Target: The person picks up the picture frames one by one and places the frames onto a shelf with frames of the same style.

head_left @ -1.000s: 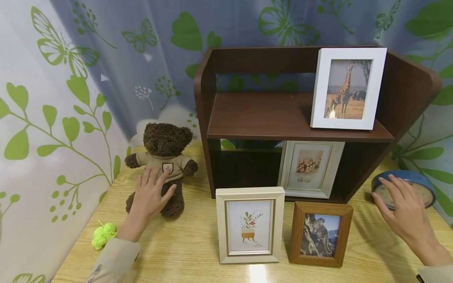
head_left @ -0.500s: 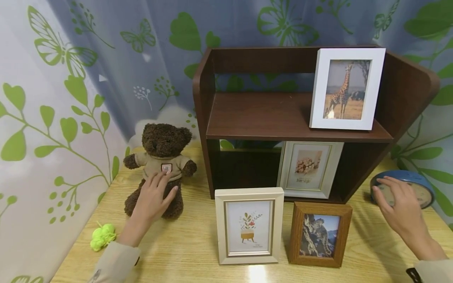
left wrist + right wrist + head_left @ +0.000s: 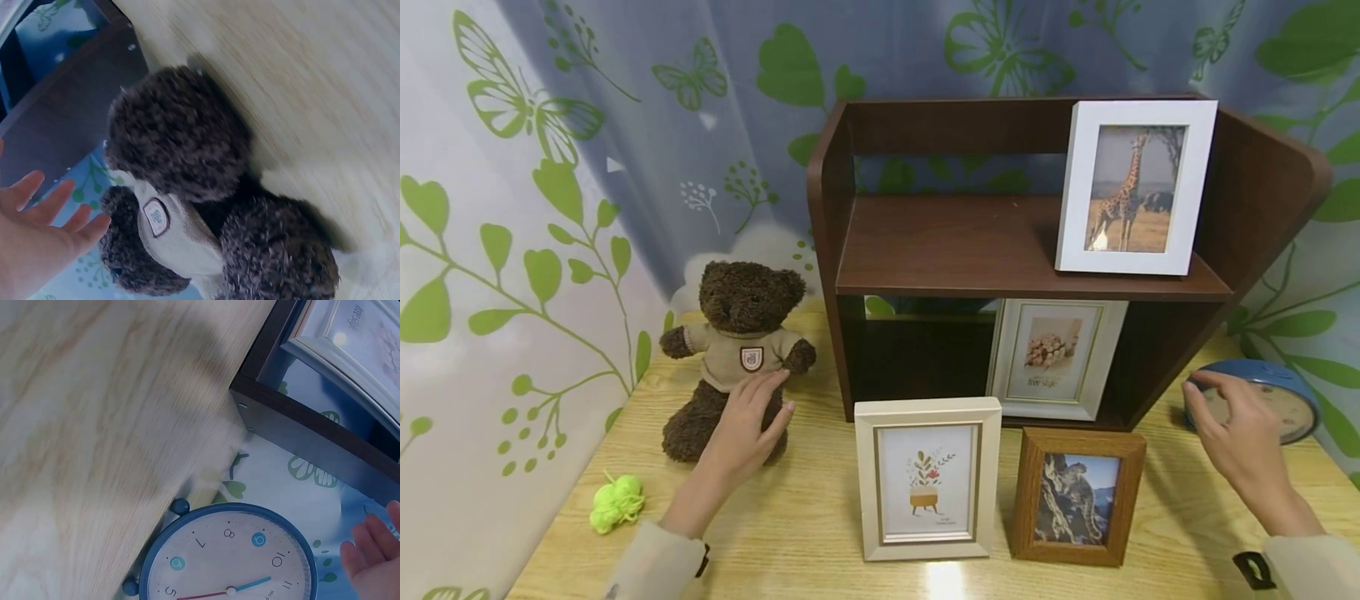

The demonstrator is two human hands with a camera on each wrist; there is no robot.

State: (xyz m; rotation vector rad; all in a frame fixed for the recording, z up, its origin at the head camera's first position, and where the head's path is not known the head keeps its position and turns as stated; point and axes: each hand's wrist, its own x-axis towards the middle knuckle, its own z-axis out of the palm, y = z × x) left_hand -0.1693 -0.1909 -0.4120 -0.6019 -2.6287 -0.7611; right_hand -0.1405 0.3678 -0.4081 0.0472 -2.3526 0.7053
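Note:
My left hand hovers with loosely spread fingers in front of a brown teddy bear in a beige shirt. In the left wrist view the fingers are apart from the bear's badge and hold nothing. My right hand is in front of a blue alarm clock, hiding part of its face. The right wrist view shows the clock's dial with the fingers off to one side, gripping nothing. Between the hands stand a cream picture frame and a brown wooden picture frame.
A dark brown shelf stands behind the frames. On its upper board is a white giraffe picture frame; a pale picture frame leans in the lower compartment. A neon green yarn bundle lies at the left edge of the wooden table.
My left hand has shifted right, from the bear's middle to in front of one leg. My right hand has drawn slightly to the left. The bear, frames and clock stay put.

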